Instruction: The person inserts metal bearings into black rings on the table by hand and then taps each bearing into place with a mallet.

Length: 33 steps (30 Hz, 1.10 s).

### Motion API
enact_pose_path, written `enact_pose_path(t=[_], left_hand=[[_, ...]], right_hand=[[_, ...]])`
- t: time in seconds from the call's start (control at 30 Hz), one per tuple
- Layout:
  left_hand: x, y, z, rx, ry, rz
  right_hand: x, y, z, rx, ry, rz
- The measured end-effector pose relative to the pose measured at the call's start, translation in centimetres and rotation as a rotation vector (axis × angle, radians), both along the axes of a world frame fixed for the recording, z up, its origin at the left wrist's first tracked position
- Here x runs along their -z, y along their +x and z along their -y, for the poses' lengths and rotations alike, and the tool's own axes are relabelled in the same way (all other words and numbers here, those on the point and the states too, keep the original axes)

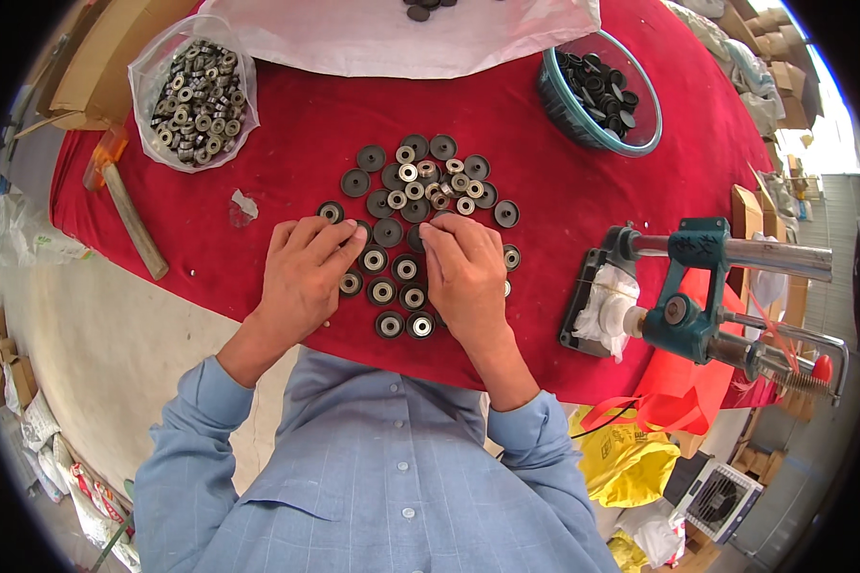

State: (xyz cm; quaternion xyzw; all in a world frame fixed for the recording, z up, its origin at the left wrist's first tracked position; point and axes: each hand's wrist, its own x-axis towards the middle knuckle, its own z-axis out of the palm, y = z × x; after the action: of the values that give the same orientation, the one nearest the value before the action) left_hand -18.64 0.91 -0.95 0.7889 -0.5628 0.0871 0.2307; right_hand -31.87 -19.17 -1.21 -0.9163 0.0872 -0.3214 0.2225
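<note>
black disc (414,240) just left of right grip (466,267), contact unclear

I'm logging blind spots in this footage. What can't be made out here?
All in the head view:
Grip of the left hand: hidden by its own fingers.
Dark disc: partly covered by the right hand.
Bearings in the tub: lower ones lie under others.
White cloth: cut off by the top edge.
</note>
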Motion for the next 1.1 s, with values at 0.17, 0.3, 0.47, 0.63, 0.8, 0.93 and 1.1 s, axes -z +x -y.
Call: enact_pose_path(t=[0.17, 0.3, 0.47, 0.63, 0.8, 0.93, 1.1], left_hand=[[-0.3, -0.3, 0.2, -0.029, -0.032, -0.028], [-0.6, -0.2, 0.9, -0.082, -0.119, -0.110], [-1.2, -0.2, 4.4, -0.162, -0.212, -0.171], [0.6, 0.9, 6.5, -0.148, -0.218, -0.152], [1.5, 1.3, 7.0, -0.121, -0.243, -0.174], [1.3, 1.0, 7.3, -0.116, -0.268, -0.173], [-0.3, 0.5, 6.3, -0.161, -0.337, -0.278]], right_hand=[[0.6, -0.4, -0.3, -0.050, -0.033, -0.056], [0.5, -1.2, -0.5, -0.079, -0.118, -0.113], [0.0, -2.5, -1.6, -0.005, -0.228, -0.170], [-0.2, -2.4, -2.5, 0.057, -0.244, -0.235], [-0.9, -2.0, 1.0, 0.050, 0.036, -0.117], [-0.7, -0.9, 3.7, 0.196, 0.000, -0.135], [0.3, 0.1, 3.8, 0.234, -0.028, -0.187]])
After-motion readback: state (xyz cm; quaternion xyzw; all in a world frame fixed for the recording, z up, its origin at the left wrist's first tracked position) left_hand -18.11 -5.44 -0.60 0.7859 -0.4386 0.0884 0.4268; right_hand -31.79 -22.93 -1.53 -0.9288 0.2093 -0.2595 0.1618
